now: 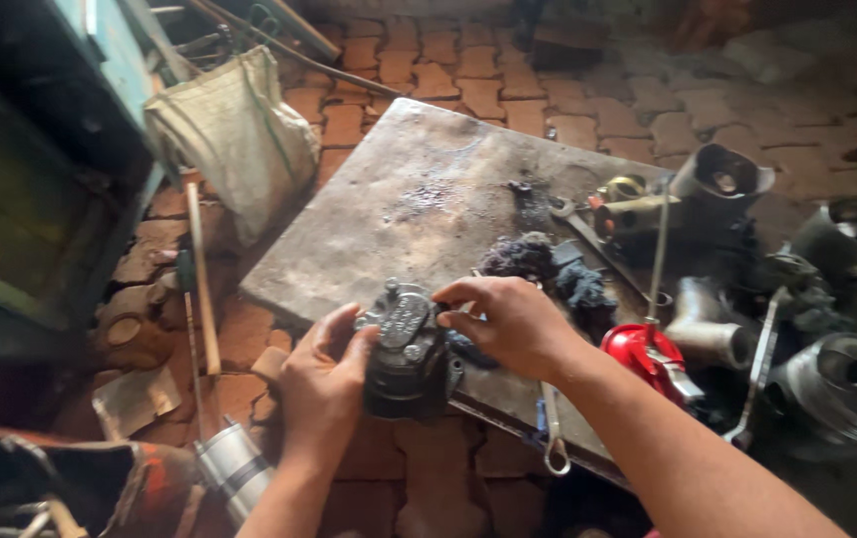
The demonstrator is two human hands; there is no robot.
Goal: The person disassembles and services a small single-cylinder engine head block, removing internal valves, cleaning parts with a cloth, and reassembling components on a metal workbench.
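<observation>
My left hand [324, 384] grips a grey metal part [407, 351] at the board's [399, 189] near edge; my right hand [508, 319] pinches its top, dark rags [548, 269] just behind.

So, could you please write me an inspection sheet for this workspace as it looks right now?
Surface: a stained grey metal plate lying on a brick floor, bare at the far end.
Job's things: a dark finned engine part held at the plate's near edge.
Clutter: dark rags, a spanner, a red can, metal pipes and engine parts to the right.
Grippers: left hand cups the part's side; right hand has its fingers on the part's top.
Cables: nothing seen.
Surroundings: a pale sack, a wooden handle, a metal cylinder on the floor to the left.
</observation>
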